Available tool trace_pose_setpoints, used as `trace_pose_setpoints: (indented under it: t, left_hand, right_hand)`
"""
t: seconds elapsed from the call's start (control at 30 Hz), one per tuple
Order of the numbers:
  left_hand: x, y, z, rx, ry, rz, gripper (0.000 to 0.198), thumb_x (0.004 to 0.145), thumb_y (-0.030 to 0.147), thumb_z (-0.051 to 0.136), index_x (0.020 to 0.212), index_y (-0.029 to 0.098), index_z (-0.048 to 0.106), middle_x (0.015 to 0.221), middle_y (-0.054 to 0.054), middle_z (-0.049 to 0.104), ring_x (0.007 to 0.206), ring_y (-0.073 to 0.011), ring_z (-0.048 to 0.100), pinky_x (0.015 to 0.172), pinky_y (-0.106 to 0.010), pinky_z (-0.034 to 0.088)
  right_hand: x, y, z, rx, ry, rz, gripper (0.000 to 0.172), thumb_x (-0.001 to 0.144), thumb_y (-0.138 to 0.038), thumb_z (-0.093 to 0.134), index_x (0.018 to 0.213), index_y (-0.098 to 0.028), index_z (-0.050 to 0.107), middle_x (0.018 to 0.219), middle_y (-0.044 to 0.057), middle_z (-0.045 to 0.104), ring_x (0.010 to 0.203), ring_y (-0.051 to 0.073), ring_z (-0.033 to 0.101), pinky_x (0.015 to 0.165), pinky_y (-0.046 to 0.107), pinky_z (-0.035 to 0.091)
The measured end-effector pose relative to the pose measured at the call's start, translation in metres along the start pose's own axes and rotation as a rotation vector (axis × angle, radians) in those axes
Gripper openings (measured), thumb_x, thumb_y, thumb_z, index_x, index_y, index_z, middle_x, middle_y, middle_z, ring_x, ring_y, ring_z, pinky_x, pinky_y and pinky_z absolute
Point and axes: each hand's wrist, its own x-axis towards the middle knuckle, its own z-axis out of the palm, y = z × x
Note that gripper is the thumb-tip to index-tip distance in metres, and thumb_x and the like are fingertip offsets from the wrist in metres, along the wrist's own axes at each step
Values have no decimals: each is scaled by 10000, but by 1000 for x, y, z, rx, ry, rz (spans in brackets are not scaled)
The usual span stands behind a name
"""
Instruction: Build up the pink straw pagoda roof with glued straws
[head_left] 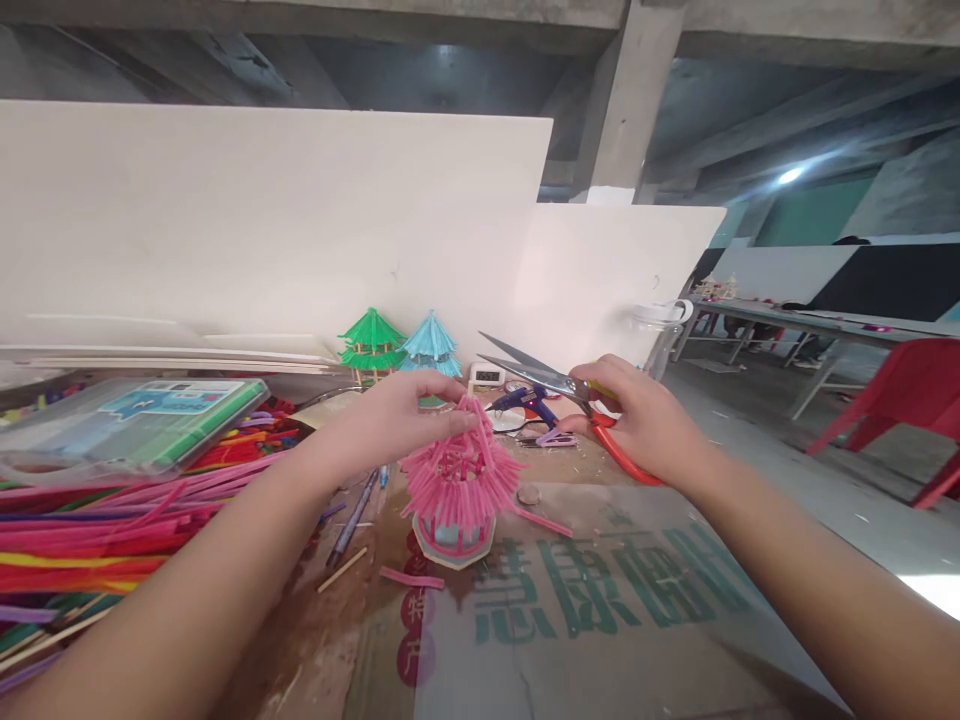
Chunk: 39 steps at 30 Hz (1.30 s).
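Note:
A small pink pavilion model [469,500], its two roof tiers covered in fuzzy pipe cleaners, stands upright on a pale polygonal base. My left hand [409,405] is closed at its peak, thumb and fingers pinching the pink roof top; the fingertips are partly hidden. Up and to the right, my right hand [637,415] grips scissors [555,380] by their orange-red handles. Their blades are parted and point left, above and behind the peak, apart from it. A loose pink pipe cleaner piece [412,579] lies before the base.
Green [371,345] and light-blue [432,345] pavilion models stand behind. A blue glue gun [529,402] and small digital clock [487,375] lie beyond the scissors. Bundled pipe cleaners [97,540] and a plastic case [135,425] fill the left. Printed cardboard [600,650] covers the front. White boards [262,220] rise behind.

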Motion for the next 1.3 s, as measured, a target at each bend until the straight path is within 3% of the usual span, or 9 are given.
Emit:
trace_pose_setpoints:
  t: [0.2,0.33,0.77,1.3]
  left_hand:
    - [-1,2,1,28,14,-31,360,770,519,567,949,238,703,944,6,701,864,-212,627,795,-306,467]
    - [0,-1,1,26,7,-1,290,774,449,572,942,252,701,959,22,697,918,-216,621,814,-296,457]
    - [0,1,0,23,8,14,359,782,513,549,945,226,691,969,-6,701,910,-223,618,841,-318,457]
    - [0,2,0,25,14,41,348,785,530,538,864,223,681,893,12,695,862,-208,612,786,-290,441]
  right_hand:
    - [-8,6,3,-305,101,-202,314,911,-438,472,984,-188,646,806,67,568,620,166,509,480,244,282]
    - [-10,10,5,-424,75,-269,267,908,-351,464,959,-187,668,758,56,534,576,152,446,479,250,228]
    - [-13,19,4,-511,13,-143,262,853,-343,523,1050,-251,668,835,75,571,637,176,482,503,254,185]
    - [-13,15,-2,-614,21,-140,236,867,-322,506,1004,-250,684,790,75,581,581,151,437,497,275,145]
